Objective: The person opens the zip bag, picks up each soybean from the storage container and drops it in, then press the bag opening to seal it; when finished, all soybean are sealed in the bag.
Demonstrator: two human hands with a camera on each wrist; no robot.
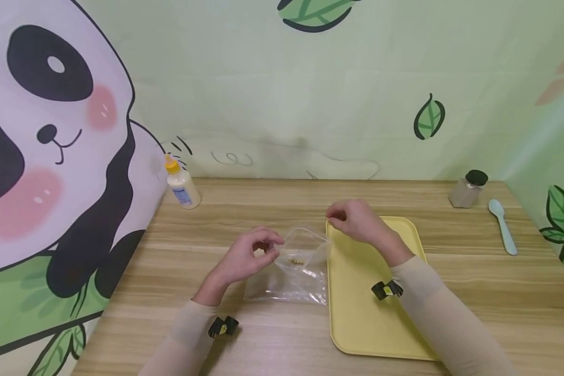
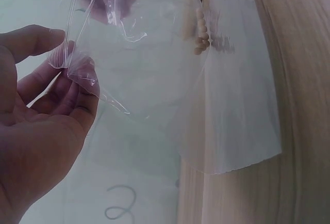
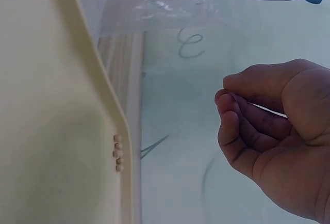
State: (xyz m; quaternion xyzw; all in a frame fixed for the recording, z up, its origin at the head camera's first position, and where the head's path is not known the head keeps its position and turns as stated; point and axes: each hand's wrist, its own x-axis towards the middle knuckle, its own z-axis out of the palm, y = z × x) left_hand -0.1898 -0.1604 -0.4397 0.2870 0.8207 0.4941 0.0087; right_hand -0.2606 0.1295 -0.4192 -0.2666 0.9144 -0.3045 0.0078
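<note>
My left hand [image 1: 246, 256] pinches the upper left edge of a clear zip bag [image 1: 286, 287] between thumb and fingers; in the left wrist view its ridged zip strip [image 2: 72, 33] shows at the fingertips. The bag's mouth gapes. Inside it lies a small cluster of beige round pieces [image 2: 201, 33]. Over the far left corner of a yellow tray [image 1: 357, 318] hovers my right hand [image 1: 357, 222], fingers curled and thumb meeting the index fingertip, with nothing visible between them [image 3: 273, 131]. Several small beige pieces [image 3: 118, 153] lie along the tray's far rim, hidden by this hand in the head view.
A white glue-type bottle with an orange cap [image 1: 183, 188] stands at the back left. At the back right are a clear jar with a black lid [image 1: 469, 189] and a light blue spoon [image 1: 503, 227]. A printed panda backdrop [image 1: 263, 104] rises behind the wooden table [image 1: 272, 339].
</note>
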